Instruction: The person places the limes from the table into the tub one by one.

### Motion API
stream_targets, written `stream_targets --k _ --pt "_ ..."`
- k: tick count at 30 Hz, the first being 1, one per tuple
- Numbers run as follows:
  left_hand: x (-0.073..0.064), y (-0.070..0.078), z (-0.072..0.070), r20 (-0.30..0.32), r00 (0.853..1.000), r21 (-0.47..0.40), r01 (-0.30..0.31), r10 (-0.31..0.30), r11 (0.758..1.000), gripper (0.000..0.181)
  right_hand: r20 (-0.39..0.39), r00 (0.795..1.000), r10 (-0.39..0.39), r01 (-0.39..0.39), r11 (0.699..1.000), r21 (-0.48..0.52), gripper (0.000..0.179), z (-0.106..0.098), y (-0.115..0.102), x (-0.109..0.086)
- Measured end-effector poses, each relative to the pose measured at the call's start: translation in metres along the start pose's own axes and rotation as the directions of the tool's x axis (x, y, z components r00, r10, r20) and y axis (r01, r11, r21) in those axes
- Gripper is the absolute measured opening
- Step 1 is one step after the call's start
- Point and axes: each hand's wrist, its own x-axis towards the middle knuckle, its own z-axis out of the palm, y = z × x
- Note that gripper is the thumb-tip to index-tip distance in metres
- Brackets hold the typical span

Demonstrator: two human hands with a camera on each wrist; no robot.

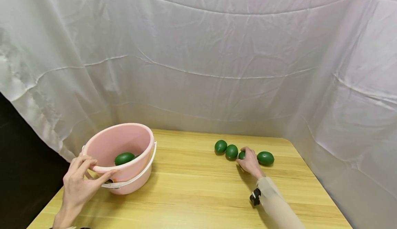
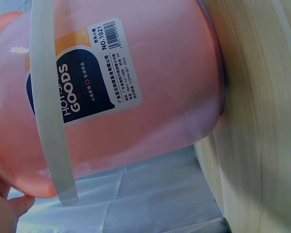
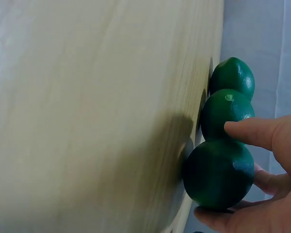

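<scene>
On the left stands a pink bucket (image 1: 119, 137) with a white handle (image 1: 136, 178), tilted slightly toward me. My left hand (image 1: 77, 179) grips its near rim, thumb outside and fingers over the edge. Inside the bucket lies a smooth green oval fruit (image 1: 124, 158), with part of another beside it. At the right, my right hand (image 1: 249, 162) holds a green oval fruit (image 3: 217, 174) between thumb and fingers, close over the table. Two similar fruits, one round-looking (image 1: 231, 152) and one farther left (image 1: 220, 147), line up beside it. Another green fruit (image 1: 265, 158) lies right of the hand.
The wooden table (image 1: 192, 187) carries everything. A pale cloth curtain (image 1: 198, 67) hangs behind it and along the right side. A label (image 2: 99, 73) is stuck to the bucket's side. A dark area (image 1: 24, 160) lies past the table's left edge.
</scene>
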Motion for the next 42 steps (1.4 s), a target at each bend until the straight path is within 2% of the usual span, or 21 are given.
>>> stream_targets --k 7,14,20,24,30,38,42 --pt "0.002 0.005 0.0 -0.015 1.0 0.005 0.005 -0.005 1.0 0.081 0.026 1.0 0.012 -0.012 1.0 0.003 0.057 0.0 0.007 -0.001" --pt "-0.001 -0.001 -0.002 0.002 1.0 0.026 0.012 -0.012 1.0 0.081 0.021 0.998 0.057 -0.058 0.997 0.054 0.07 -0.002 0.004 -0.001" --pt "0.001 0.002 -0.002 0.013 1.0 0.031 0.009 -0.009 0.999 0.081 -0.022 0.997 0.078 -0.077 0.995 0.066 0.073 -0.002 0.003 -0.003" --pt "0.004 0.005 0.0 0.012 1.0 0.014 0.002 -0.002 1.0 0.081 -0.09 0.995 0.038 -0.032 0.997 0.067 0.068 -0.002 0.004 -0.003" --pt "0.005 0.006 0.001 -0.005 1.0 0.01 -0.002 0.002 1.0 0.081 -0.19 0.982 -0.012 0.045 0.985 0.167 0.063 0.0 -0.003 0.001" --pt "0.002 0.0 0.0 0.008 1.0 -0.006 0.009 -0.009 1.0 0.08 -0.169 0.984 0.049 0.004 0.955 0.296 0.066 0.003 -0.024 0.006" --pt "0.0 -0.001 -0.001 0.012 1.0 0.007 0.011 -0.011 1.0 0.079 -0.181 0.983 0.04 0.023 0.942 0.335 0.061 0.006 -0.036 0.007"
